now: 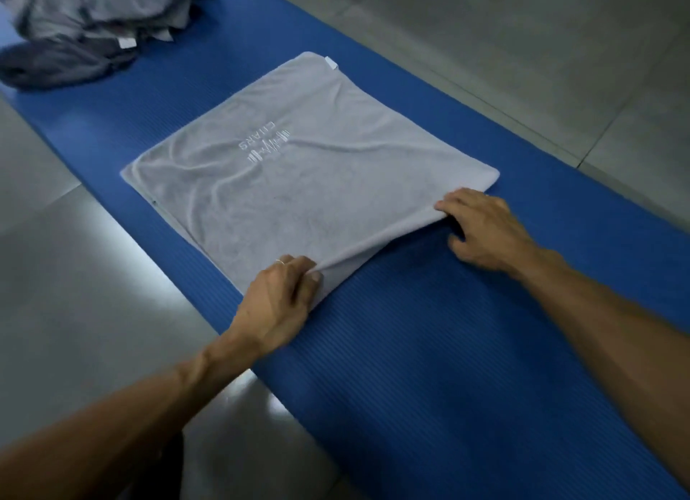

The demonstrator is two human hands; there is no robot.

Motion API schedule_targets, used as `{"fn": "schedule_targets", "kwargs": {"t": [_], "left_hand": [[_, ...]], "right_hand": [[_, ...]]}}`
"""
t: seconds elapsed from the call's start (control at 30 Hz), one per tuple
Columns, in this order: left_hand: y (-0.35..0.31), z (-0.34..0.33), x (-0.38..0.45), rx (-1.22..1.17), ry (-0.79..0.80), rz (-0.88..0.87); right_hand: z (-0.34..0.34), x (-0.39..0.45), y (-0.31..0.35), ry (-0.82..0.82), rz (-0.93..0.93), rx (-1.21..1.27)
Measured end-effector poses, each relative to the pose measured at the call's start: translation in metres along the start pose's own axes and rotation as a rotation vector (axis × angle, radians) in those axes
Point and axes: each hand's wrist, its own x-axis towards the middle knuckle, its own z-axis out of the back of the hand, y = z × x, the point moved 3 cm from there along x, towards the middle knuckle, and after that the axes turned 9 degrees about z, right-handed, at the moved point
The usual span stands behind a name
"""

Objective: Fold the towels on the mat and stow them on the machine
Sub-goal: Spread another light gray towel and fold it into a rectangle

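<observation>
Soft, light grey towel (298, 171) lies on mat (448, 350); left hand (278, 305) and right hand (481, 227) each pinch its near edge, best corner holds.

The grey towel (298, 171) bears pale embroidered lettering, upside down, reading roughly "CITARS"; a barbell-like emblem beside it.

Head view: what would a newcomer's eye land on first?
The light grey towel with a white embroidered logo, spread mid-frame on the blue ribbed mat. Next, the left hand and right hand, each pinching a near corner of it, the near edge lifted slightly. A heap of unfolded grey towels sits at the mat's far left end.
</observation>
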Motion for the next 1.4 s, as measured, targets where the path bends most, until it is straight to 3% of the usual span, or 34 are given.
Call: {"fn": "schedule_targets", "kwargs": {"t": [0.17, 0.33, 0.6, 0.83, 0.97, 1.1, 1.17, 1.27, 1.33, 1.4], "left_hand": [[0.016, 0.047, 0.024, 0.065, 0.018, -0.046], [0.053, 0.075, 0.057, -0.144, -0.068, 0.131], [0.116, 0.139, 0.129, -0.265, -0.223, 0.262], [0.176, 0.191, 0.189, -0.349, -0.329, 0.343], [0.209, 0.197, 0.219, -0.154, -0.25, 0.363], [0.216, 0.196, 0.235, 0.217, -0.189, 0.25], [0.205, 0.192, 0.243, 0.286, -0.232, 0.109], [0.171, 0.162, 0.248, 0.251, -0.191, -0.102], [0.158, 0.132, 0.246, 0.231, -0.083, -0.101], [0.159, 0.112, 0.241, 0.279, -0.032, -0.057]], "right_hand": [[0.039, 0.049, 0.017, -0.118, -0.081, -0.201], [0.068, 0.114, 0.039, -0.202, -0.068, -0.256], [0.093, 0.253, 0.087, -0.283, -0.034, -0.326], [0.1, 0.365, 0.125, -0.259, 0.002, -0.369], [0.088, 0.41, 0.14, -0.164, -0.001, -0.394], [0.065, 0.432, 0.139, -0.041, -0.081, -0.379], [0.056, 0.432, 0.146, -0.117, -0.078, -0.304], [0.034, 0.407, 0.181, -0.285, 0.082, -0.085], [0.009, 0.382, 0.199, -0.206, 0.22, 0.024], [-0.01, 0.365, 0.194, -0.007, 0.291, 0.016]]}}
